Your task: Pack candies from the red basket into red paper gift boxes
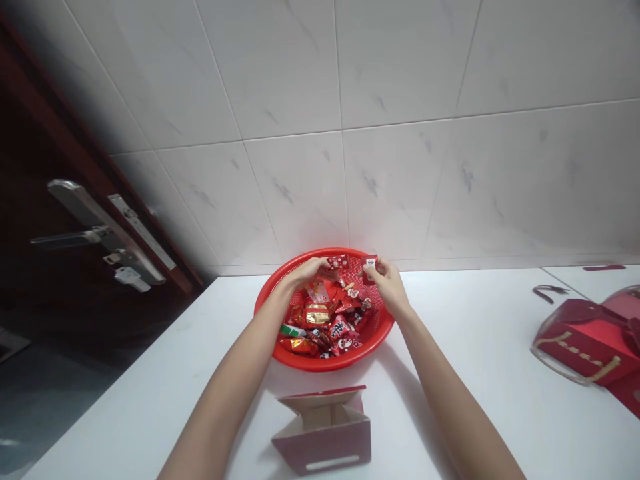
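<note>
A round red plastic basket point(265, 293) holds several wrapped candies and snacks, mostly red, among them a gold-banded packet point(317, 313) near the middle. Over the basket's back left part, my left hand point(311, 270) is closed on a small red packet with white marks point(338, 262). My right hand point(386, 281), at the back right rim, pinches a small red packet with a white label point(371, 263). In front of the basket stands a red cardboard box point(327, 443) with its top open, a slot cut in its front flap.
At the right lie a red gift box with gold lettering point(575, 340) and a dark ribbon piece point(550, 291) on the white table point(190, 353). A tiled wall point(300, 193) rises behind. A dark door with a metal handle point(75, 238) is at left.
</note>
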Motion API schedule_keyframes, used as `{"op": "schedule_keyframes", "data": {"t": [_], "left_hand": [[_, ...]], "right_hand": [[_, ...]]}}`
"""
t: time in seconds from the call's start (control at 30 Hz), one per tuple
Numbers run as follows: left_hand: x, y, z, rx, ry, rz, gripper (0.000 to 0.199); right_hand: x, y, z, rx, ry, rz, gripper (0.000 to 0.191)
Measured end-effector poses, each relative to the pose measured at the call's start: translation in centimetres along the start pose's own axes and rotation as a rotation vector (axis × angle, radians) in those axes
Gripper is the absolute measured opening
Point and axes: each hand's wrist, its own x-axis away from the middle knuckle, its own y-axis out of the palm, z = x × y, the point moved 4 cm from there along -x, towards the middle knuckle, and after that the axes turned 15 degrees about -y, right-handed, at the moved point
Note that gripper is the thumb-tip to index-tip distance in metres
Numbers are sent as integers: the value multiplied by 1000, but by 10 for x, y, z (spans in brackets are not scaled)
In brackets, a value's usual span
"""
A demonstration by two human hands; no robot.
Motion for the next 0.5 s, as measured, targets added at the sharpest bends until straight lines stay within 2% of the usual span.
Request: {"op": "schedule_keyframes", "data": {"t": [0.17, 0.33, 0.5], "left_hand": [[3, 5, 3, -122, 105, -36, 25], [8, 11, 7, -222, 133, -22, 18], [13, 10, 11, -252, 191, 23, 21]], "right_hand": [[-2, 1, -3, -22, -68, -66, 36], [2, 6, -5, -3, -30, -180, 37], [5, 10, -9, 7, -14, -261, 37]]}}
